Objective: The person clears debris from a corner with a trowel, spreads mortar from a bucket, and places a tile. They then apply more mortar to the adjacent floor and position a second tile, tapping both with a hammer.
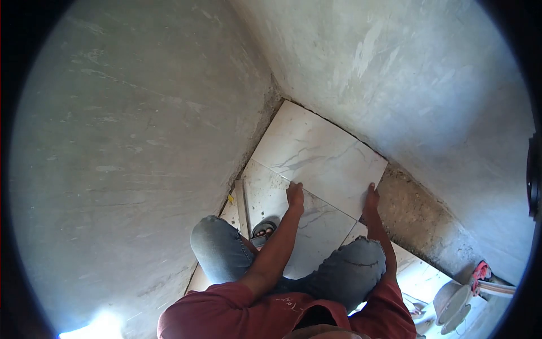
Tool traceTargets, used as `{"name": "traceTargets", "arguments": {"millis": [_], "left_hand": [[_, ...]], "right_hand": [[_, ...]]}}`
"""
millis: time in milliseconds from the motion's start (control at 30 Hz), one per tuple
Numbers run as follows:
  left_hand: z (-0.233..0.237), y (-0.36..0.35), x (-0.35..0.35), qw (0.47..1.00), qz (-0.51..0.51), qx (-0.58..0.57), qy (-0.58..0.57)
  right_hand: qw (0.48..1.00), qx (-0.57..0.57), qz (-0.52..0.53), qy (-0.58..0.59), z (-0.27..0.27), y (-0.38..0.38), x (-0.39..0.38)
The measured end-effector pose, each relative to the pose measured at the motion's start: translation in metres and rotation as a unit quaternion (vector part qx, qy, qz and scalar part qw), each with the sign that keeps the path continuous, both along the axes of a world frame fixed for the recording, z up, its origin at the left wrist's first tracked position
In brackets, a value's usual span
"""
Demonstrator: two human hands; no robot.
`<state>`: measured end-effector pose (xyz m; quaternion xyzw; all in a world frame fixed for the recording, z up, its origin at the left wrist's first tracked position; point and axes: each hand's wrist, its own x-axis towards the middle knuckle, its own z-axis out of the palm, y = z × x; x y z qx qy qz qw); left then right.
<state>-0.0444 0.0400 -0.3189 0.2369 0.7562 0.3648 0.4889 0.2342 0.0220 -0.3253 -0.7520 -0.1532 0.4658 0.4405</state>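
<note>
A large white floor tile point(322, 152) with grey marble veins lies in the corner where two walls meet. Closed at its near edge is my left hand point(294, 196), right by the joint with the neighbouring tile; the undersides of the fingers are hidden. My right hand point(371, 200) grips the same tile's right edge, thumb on top, with the other fingers mostly out of sight. A second veined tile point(324, 226) lies on the near side, speckled with dirt on its left part, between my bent knees.
Bare rough floor point(409, 209) runs along the right wall point(429, 85). A straight wooden strip point(242, 209) lies by the left wall point(135, 141), close to my sandalled foot point(263, 229). Buckets point(449, 299) and a red cloth point(481, 271) are at lower right.
</note>
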Motion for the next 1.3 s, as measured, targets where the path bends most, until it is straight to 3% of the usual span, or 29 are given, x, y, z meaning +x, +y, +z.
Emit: {"name": "traceTargets", "arguments": {"millis": [167,233,267,333,500,567,633,733,900,967,1067,1100,1167,1233,1300], "left_hand": [[0.014,0.000,0.005,0.999,0.014,-0.006,-0.038],[0.029,-0.001,0.014,0.965,0.207,0.010,-0.161],[0.033,0.000,0.012,0.965,0.206,0.010,-0.164],[0.026,0.004,0.002,0.931,0.190,0.048,-0.309],[0.017,-0.008,0.006,0.932,0.168,-0.001,-0.322],[0.017,-0.021,0.012,0.946,0.113,-0.036,-0.302],[0.023,-0.025,0.024,0.949,0.102,-0.053,-0.294],[0.037,-0.045,0.054,0.948,0.048,-0.077,-0.307],[0.049,-0.078,0.083,0.947,-0.023,-0.129,-0.294],[0.034,-0.092,0.095,0.914,-0.092,-0.163,-0.359],[0.056,-0.102,0.113,0.888,-0.144,-0.181,-0.398],[0.069,-0.102,0.120,0.889,-0.141,-0.185,-0.395],[0.084,-0.103,0.127,0.871,-0.169,-0.181,-0.424],[0.057,-0.108,0.132,0.855,-0.197,-0.191,-0.439],[0.050,-0.110,0.130,0.862,-0.200,-0.211,-0.416]], "right_hand": [[0.999,-0.003,-0.004,-0.032,0.002,0.003,0.002],[1.000,-0.006,-0.021,0.015,0.006,0.002,0.002],[1.000,-0.006,-0.022,0.013,0.009,-0.002,0.002],[1.000,-0.026,0.004,0.016,0.009,-0.011,0.006],[0.999,-0.024,-0.021,-0.040,0.023,-0.040,0.018],[0.997,-0.013,-0.050,-0.049,0.026,-0.057,0.029],[0.996,0.042,-0.081,0.002,0.033,-0.069,0.041],[0.990,-0.050,-0.076,-0.111,0.045,-0.091,0.069],[0.992,-0.046,-0.079,-0.086,0.052,-0.129,0.122],[0.988,-0.031,-0.051,-0.144,0.055,-0.144,0.141],[0.970,-0.085,-0.052,-0.220,0.055,-0.156,0.170],[0.957,-0.068,-0.031,-0.281,0.004,-0.174,0.206],[0.929,-0.036,-0.031,-0.367,-0.026,-0.189,0.232],[0.963,-0.076,-0.012,-0.257,-0.040,-0.191,0.254],[0.950,-0.146,0.033,-0.275,-0.036,-0.184,0.247]]}}
